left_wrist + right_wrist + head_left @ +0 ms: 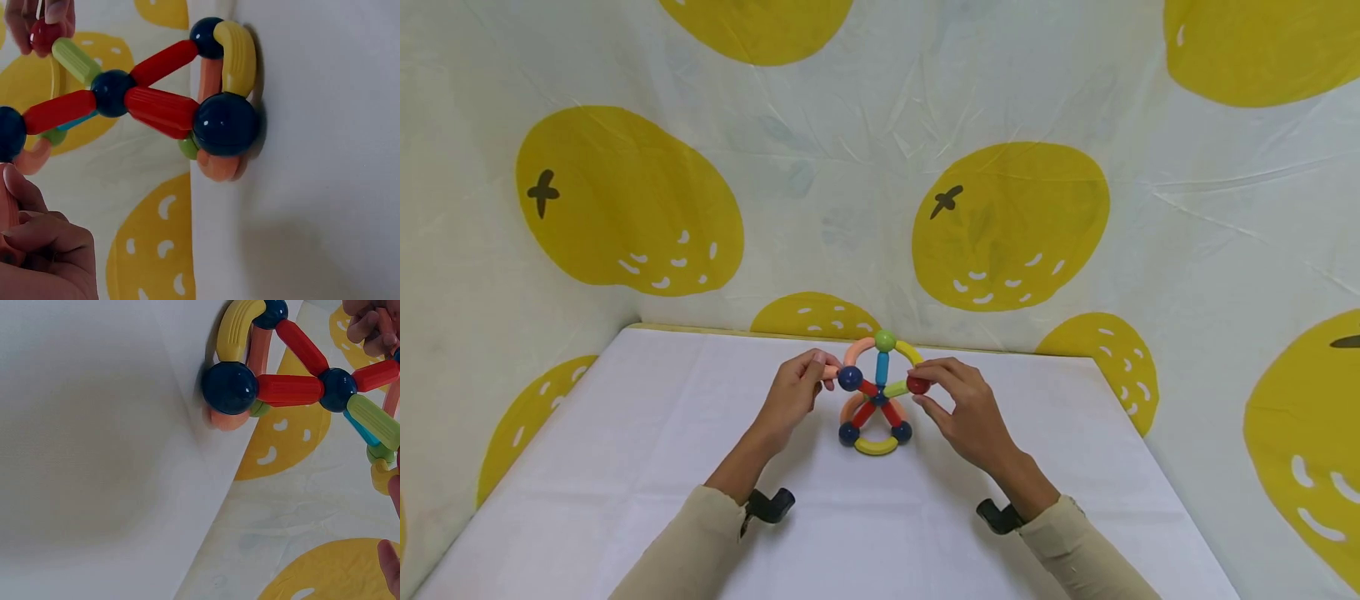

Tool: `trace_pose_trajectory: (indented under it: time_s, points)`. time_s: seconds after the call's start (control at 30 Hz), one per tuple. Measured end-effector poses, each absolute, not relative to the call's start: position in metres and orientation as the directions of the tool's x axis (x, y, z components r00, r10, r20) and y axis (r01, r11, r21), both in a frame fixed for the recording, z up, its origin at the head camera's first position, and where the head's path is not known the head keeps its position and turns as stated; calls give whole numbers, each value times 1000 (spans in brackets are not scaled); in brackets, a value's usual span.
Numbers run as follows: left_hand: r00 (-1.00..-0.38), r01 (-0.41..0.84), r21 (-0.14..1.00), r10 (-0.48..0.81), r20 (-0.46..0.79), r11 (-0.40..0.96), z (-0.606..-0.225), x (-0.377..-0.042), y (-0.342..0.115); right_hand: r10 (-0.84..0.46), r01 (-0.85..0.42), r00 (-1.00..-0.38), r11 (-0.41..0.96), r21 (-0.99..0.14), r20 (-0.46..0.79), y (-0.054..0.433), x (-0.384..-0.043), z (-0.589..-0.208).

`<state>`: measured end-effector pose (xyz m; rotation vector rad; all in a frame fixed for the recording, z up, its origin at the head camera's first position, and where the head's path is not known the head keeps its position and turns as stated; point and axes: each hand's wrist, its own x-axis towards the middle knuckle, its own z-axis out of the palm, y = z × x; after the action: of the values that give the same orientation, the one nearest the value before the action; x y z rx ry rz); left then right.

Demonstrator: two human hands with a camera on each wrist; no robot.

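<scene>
A magnetic ball-and-rod model stands on the table, with a dark blue ball (881,397) at its centre. Red rods (159,112) run from it to lower blue balls (225,124), which a yellow curved rod (876,447) joins. Beside the upper left blue ball (850,378), my left hand (790,396) pinches a salmon rod (7,203); whether the two touch is unclear. My right hand (966,408) holds the red ball (917,383) at the end of a light green rod (374,419) between fingers and thumb. A green ball (885,341) tops the model above a light blue rod (882,368).
A white cloth covers the table (700,533), whose back edge lies just behind the model. Behind hangs a pale curtain (850,167) with large yellow fruit prints. Dark wrist-worn cameras (770,505) sit below both hands.
</scene>
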<state>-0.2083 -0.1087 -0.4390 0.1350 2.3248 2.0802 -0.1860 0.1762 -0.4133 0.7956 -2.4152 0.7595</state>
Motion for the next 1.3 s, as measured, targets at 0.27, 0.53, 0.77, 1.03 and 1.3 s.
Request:
trace_pose_trajectory:
  time_s: [0.27,0.53,0.77,1.03,1.3]
  points:
    - [-996,-46,998,72,-50,52,-440,-206,-112,-378,-649,-713,675,-352,590,176,-186,-412]
    - [-993,-64,997,102,-67,38,-440,-206,-113,-374,-641,-723,676,-363,581,177,-187,-414]
    - [-991,-13,997,133,-23,71,-435,-203,-115,-374,-645,-716,678,-353,589,177,-187,-416]
    - [-993,8,994,121,-5,106,-431,-197,-117,-375,-649,-712,676,-350,594,177,-187,-417]
    - [-995,-6,996,100,-15,85,-430,-193,-126,-373,-647,-713,676,-353,593,177,-188,-417]
